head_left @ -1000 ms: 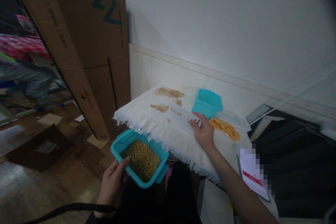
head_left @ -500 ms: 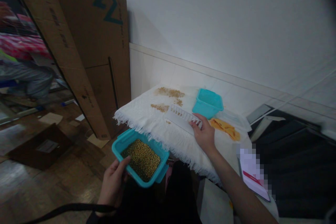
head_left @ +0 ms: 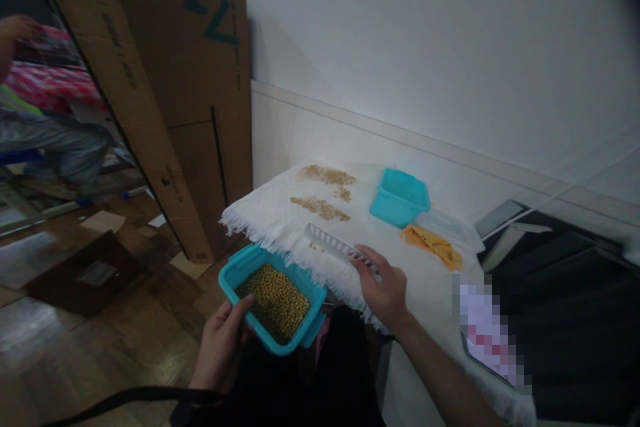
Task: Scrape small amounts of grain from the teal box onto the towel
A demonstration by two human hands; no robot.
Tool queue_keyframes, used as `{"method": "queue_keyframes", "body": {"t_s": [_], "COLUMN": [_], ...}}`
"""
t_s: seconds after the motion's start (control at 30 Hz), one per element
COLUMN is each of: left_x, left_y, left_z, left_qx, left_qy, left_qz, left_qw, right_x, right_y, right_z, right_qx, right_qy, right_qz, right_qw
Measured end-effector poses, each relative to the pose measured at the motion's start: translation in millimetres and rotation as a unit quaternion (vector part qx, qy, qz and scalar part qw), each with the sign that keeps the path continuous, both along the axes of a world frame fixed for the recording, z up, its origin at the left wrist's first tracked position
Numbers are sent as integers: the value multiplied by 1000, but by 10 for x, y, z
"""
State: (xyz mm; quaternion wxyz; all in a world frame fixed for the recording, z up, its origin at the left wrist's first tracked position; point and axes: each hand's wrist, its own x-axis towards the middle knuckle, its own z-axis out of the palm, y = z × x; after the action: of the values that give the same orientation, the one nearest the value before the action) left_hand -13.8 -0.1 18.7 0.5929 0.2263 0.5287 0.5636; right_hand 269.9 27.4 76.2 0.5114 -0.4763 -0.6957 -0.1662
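Observation:
My left hand (head_left: 225, 340) is closed on the near left rim of a turquoise plastic tub (head_left: 231, 283), thumb over the edge. Yellowish beans (head_left: 280, 303), probably soybeans, fill much of it, and it sits just below the table's fringed edge. A white slotted plastic strip (head_left: 330, 238) is gripped in my right hand (head_left: 384, 285), low over the white cloth (head_left: 265, 210) near that edge. A few beans lie right by the strip. Beyond it two patches of beans, a nearer one (head_left: 323, 208) and a farther one (head_left: 330, 176), are spread on the cloth.
A second turquoise tub (head_left: 395, 205) stands at the back of the table, with an orange cloth (head_left: 434, 247) beside it. A pixelated flat device (head_left: 490, 340) lies at right. On the left rises a tall cardboard box (head_left: 185, 87); another person's hand (head_left: 20, 27) shows beyond it.
My right hand has drawn the strip toward the fringed edge, away from the nearer bean patch, which now shows fully. The tub stays in my left hand at the edge.

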Motion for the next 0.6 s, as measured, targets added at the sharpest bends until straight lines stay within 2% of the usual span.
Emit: {"method": "queue_keyframes", "body": {"t_s": [0.13, 0.27, 0.4, 0.5, 0.6], "left_x": [2, 12, 24, 16, 2], "left_y": [9, 11, 11, 10, 9], "left_z": [-67, -77, -62, -44, -8], "left_qx": [-4, -14, -10, -7, -18], "left_qy": [-36, -40, -38, -34, -26], "left_qz": [-5, -2, -5, -4, -8], "left_qw": [999, 999, 999, 999, 999], "right_x": [-131, -230, -68, 255, 582], "right_y": [-167, -272, -74, 223, 446], "right_z": [1, 29, 131, 230, 261], "right_qx": [37, 9, -61, -114, -123], "right_qy": [-38, -13, 83, 148, 172], "right_qz": [50, 63, -23, -112, -179], "right_qw": [997, 998, 994, 976, 961]}}
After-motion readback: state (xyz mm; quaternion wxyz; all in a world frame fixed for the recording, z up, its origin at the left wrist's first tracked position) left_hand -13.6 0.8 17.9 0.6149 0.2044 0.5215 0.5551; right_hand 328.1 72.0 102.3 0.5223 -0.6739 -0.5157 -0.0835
